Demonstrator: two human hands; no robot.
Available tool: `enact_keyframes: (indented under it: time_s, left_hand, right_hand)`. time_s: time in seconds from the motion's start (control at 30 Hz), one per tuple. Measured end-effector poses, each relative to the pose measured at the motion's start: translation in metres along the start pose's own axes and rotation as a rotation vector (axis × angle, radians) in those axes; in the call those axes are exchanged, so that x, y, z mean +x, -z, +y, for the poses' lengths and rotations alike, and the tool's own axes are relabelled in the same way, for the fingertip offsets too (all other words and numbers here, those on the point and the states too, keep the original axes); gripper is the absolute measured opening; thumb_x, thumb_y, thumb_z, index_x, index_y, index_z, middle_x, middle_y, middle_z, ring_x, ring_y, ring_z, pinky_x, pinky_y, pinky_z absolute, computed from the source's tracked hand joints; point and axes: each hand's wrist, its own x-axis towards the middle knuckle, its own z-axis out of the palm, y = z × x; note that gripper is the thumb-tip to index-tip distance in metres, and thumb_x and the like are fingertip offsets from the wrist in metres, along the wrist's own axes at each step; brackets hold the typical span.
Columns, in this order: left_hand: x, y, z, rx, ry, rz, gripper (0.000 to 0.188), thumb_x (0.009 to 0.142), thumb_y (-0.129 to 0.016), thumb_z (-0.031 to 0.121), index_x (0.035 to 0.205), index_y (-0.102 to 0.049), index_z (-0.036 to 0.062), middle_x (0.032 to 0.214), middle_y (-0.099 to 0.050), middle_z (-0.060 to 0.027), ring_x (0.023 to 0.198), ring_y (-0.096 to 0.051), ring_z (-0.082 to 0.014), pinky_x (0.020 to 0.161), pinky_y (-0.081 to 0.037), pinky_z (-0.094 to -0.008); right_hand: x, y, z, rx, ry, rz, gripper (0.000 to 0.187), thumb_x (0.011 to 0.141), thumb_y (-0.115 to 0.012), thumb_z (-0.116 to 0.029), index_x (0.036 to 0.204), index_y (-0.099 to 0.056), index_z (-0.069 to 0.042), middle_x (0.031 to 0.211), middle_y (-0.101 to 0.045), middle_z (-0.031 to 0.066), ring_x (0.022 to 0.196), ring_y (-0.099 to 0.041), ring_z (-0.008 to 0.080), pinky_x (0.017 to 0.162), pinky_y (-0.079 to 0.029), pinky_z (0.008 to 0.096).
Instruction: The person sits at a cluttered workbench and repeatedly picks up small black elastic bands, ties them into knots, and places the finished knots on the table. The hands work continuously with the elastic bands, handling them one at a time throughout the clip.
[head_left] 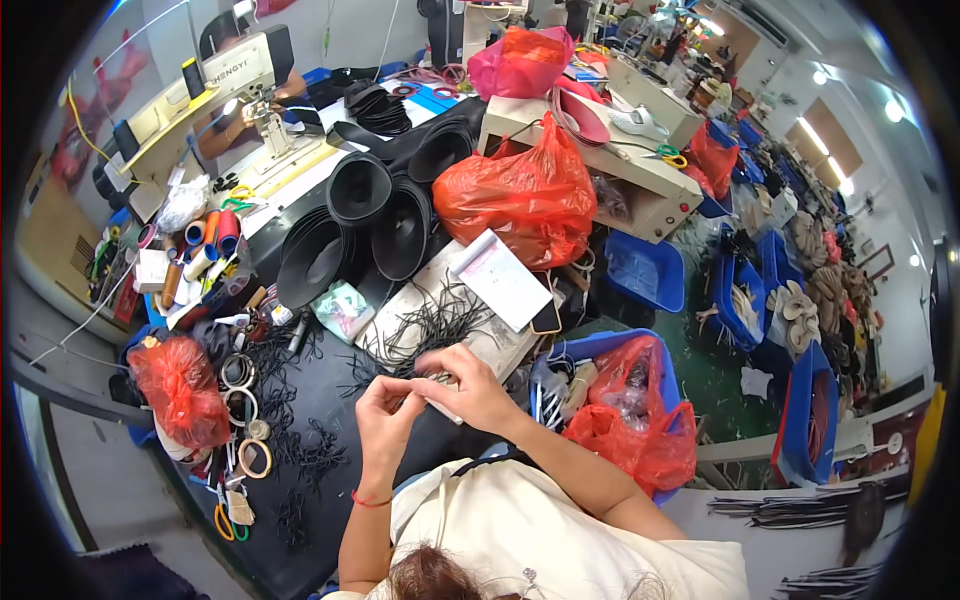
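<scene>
Black table (325, 402) below, red bag (520, 200) at one o'clock from the hands. I see the left hand (385, 418) with thumb and fingertips pressed together, meeting the right hand's (472, 390) tips — anything pinched between, I cannot tell. Black strips (440, 322) heaped just beyond, twelve o'clock. Probably light, limp, tangle-prone — best held by a loose end. Heap's long axis roughly eight-to-two; single strips point every way.

pale grey back wall (395, 35) | green floor (715, 400) | black worktable (275, 560) | lit tube lights (813, 136) upper right
</scene>
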Motion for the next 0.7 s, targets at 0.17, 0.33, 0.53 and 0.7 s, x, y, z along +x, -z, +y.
enact_keyframes:
  time_s: [0.17,0.33,0.53,0.7]
  left_hand:
    - [-0.007,-0.004,0.012,0.046,0.031,-0.086,0.028,0.074,-0.059,-0.007,0.099,-0.049,0.0003,0.083,-0.058,-0.0032,0.077,-0.057,-0.0071,0.068,-0.048,-0.0198]
    - [-0.015,0.000,0.015,-0.136,0.182,-0.223,0.033,0.078,-0.059,-0.003,0.109,-0.048,-0.0016,0.087,-0.060,-0.0048,0.072,-0.056,-0.0075,0.064,-0.048,-0.0207]
    - [-0.016,0.002,0.014,-0.010,0.253,-0.250,0.016,0.085,-0.059,0.013,0.094,-0.058,-0.0012,0.073,-0.061,-0.0043,0.066,-0.056,-0.0068,0.060,-0.046,-0.0191]
    - [-0.021,-0.001,0.006,0.073,0.150,-0.257,0.017,0.089,-0.054,0.014,0.091,-0.060,-0.0015,0.071,-0.061,-0.0031,0.065,-0.056,-0.0065,0.059,-0.045,-0.0186]
  right_hand:
    - [-0.008,-0.005,0.022,0.581,-0.375,-0.112,0.011,0.082,-0.061,-0.014,0.077,-0.060,-0.004,0.073,-0.057,-0.0007,0.063,-0.051,0.0077,0.057,-0.040,0.0213]
    - [-0.010,-0.003,0.010,0.950,-0.615,-0.043,0.011,0.085,-0.061,-0.017,0.083,-0.056,-0.007,0.068,-0.054,-0.0035,0.058,-0.046,0.0023,0.052,-0.034,0.0180]
    - [-0.017,-0.009,0.012,0.819,-0.444,-0.048,0.015,0.088,-0.058,-0.019,0.083,-0.053,-0.005,0.065,-0.050,-0.0048,0.055,-0.041,0.0012,0.050,-0.032,0.0166]
    - [-0.017,-0.011,0.011,0.722,-0.348,0.059,0.014,0.089,-0.056,-0.018,0.082,-0.051,-0.007,0.066,-0.046,-0.0059,0.057,-0.039,0.0003,0.050,-0.032,0.0164]
